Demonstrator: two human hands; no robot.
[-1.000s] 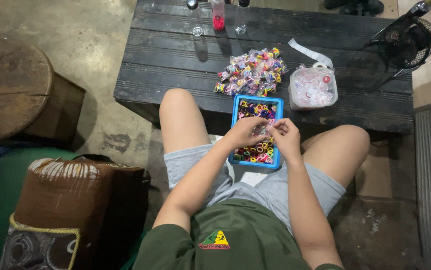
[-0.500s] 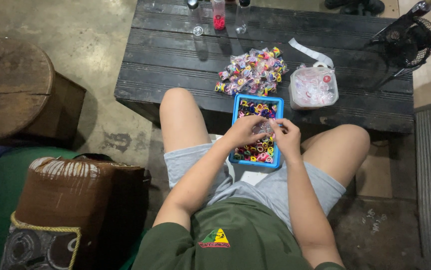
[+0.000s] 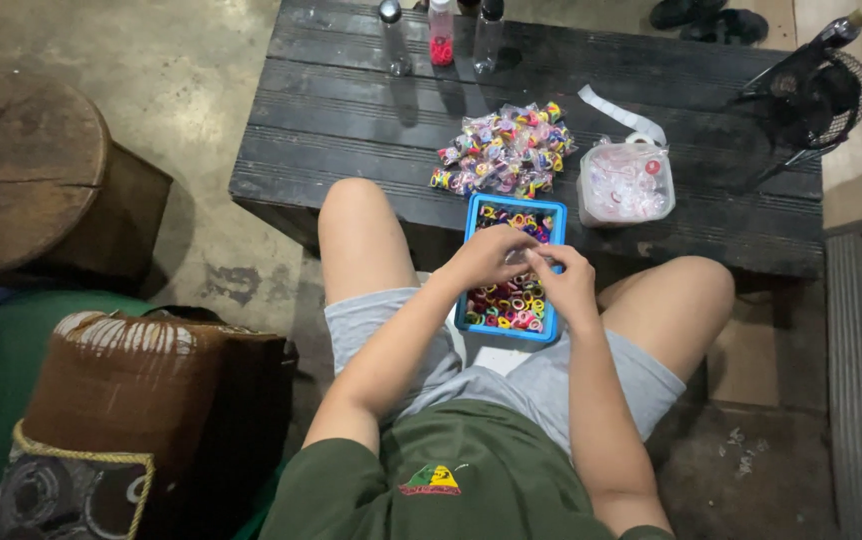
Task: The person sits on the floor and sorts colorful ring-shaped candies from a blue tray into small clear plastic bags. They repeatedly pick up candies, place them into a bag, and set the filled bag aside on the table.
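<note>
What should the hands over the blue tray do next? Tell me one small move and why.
Probably finish closing the small item pinched between the left hand and right hand, then set it on the pile of filled packets on the black table. Both hands meet over the blue tray of colourful small rings; what they pinch is too small to tell.

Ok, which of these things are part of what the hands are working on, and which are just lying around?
In use:
left hand
right hand
blue tray of coloured rings
pile of small packets
clear bag

Lying about:
three bottles
black fan
wooden stool
</note>
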